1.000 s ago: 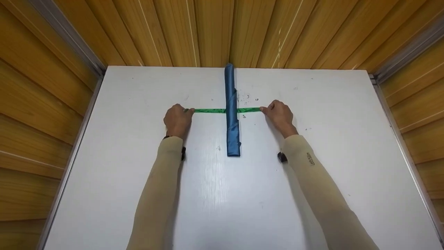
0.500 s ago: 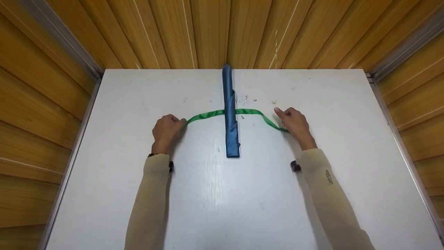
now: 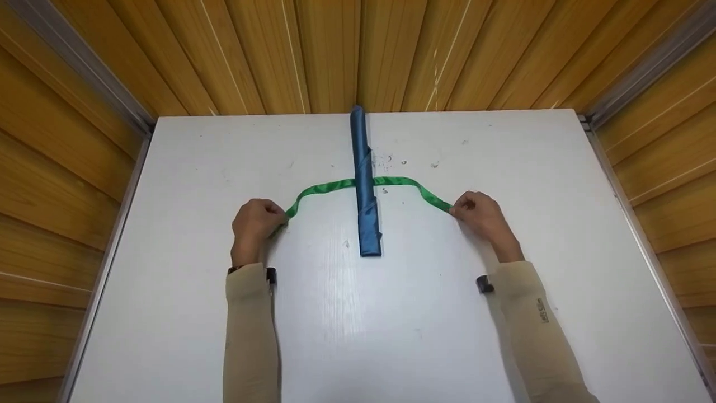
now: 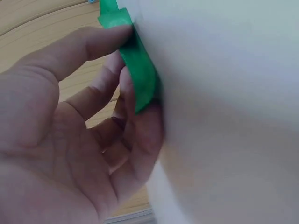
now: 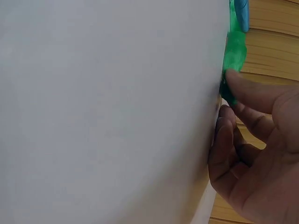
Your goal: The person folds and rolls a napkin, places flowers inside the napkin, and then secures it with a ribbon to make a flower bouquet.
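A green ribbon (image 3: 330, 187) runs across the white table beneath a rolled blue satin cloth (image 3: 366, 215), which lies lengthwise away from me. My left hand (image 3: 256, 226) pinches the ribbon near its left end between thumb and fingers; in the left wrist view the green ribbon's end (image 4: 142, 81) hangs past the thumb along the fingers. On the other side my right hand (image 3: 482, 218) pinches the ribbon's right end. From the right wrist, the thumb presses the green ribbon (image 5: 235, 51) against the index finger. The ribbon's middle is hidden under the roll.
The white table (image 3: 347, 336) carries small dark marks right of the roll. Wood-patterned panels (image 3: 330, 50) rise behind the table's far edge and on both sides. The roll's far end reaches that edge.
The ribbon has gone from straight and taut to a slack arc. Both hands have moved toward me and apart; the right loosened its pinch, slid outward and pinches the ribbon's end again.
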`<action>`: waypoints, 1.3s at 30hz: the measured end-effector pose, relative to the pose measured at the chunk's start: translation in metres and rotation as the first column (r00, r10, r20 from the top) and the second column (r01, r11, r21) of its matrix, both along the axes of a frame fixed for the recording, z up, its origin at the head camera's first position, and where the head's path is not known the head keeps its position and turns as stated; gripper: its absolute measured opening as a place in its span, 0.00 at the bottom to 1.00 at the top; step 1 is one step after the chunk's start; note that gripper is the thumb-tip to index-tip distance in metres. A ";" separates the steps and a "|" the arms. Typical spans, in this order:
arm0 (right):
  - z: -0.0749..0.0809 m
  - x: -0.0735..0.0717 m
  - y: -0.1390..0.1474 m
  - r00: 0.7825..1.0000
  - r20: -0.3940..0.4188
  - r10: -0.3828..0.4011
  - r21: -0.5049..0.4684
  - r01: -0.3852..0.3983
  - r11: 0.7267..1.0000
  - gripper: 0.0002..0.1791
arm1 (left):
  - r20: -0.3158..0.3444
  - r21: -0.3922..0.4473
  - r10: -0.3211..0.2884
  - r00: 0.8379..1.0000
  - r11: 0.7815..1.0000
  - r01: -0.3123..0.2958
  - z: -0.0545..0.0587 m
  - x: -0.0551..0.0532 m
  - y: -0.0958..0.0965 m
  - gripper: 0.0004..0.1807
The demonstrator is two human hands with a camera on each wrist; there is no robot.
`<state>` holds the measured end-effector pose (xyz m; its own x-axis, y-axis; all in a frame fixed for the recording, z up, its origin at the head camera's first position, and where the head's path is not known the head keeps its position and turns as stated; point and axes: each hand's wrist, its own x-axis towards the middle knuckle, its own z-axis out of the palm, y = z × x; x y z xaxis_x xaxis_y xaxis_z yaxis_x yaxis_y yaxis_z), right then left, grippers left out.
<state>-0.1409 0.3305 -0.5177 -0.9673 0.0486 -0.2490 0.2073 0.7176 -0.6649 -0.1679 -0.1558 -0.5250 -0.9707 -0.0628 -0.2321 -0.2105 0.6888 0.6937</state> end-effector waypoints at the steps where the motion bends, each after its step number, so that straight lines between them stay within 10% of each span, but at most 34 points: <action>1: -0.001 0.000 -0.001 1.000 -0.005 -0.005 0.002 0.005 1.000 0.12 | -0.005 0.020 0.010 1.000 1.000 -0.010 -0.002 0.000 -0.002 0.08; 8: 0.000 -0.003 -0.005 0.991 -0.014 -0.136 -0.055 0.135 0.989 0.13 | -0.013 0.305 0.041 0.999 0.952 -0.035 -0.016 0.000 -0.020 0.11; 13: 0.013 -0.006 -0.015 0.979 -0.021 -0.203 -0.273 0.189 0.943 0.12 | 0.017 0.529 0.082 0.997 0.845 -0.078 -0.029 0.004 -0.024 0.13; 19: 0.046 -0.013 -0.039 0.963 -0.112 -0.244 -0.436 0.174 0.883 0.12 | 0.001 0.594 0.145 0.989 0.796 -0.117 -0.035 0.005 -0.022 0.14; 24: 0.074 -0.019 -0.061 0.951 -0.220 -0.218 -0.443 0.101 0.891 0.13 | 0.068 0.665 0.106 0.992 0.737 -0.124 -0.032 0.001 -0.020 0.13; 32: 0.099 -0.030 -0.096 0.925 -0.343 -0.165 -0.429 0.002 0.903 0.11 | 0.084 0.659 0.032 0.996 0.748 -0.079 -0.029 0.006 -0.025 0.15; 39: 0.113 -0.033 -0.129 0.911 -0.406 -0.079 -0.394 -0.096 0.914 0.10 | 0.112 0.703 0.088 0.990 0.696 -0.142 -0.028 0.007 -0.027 0.15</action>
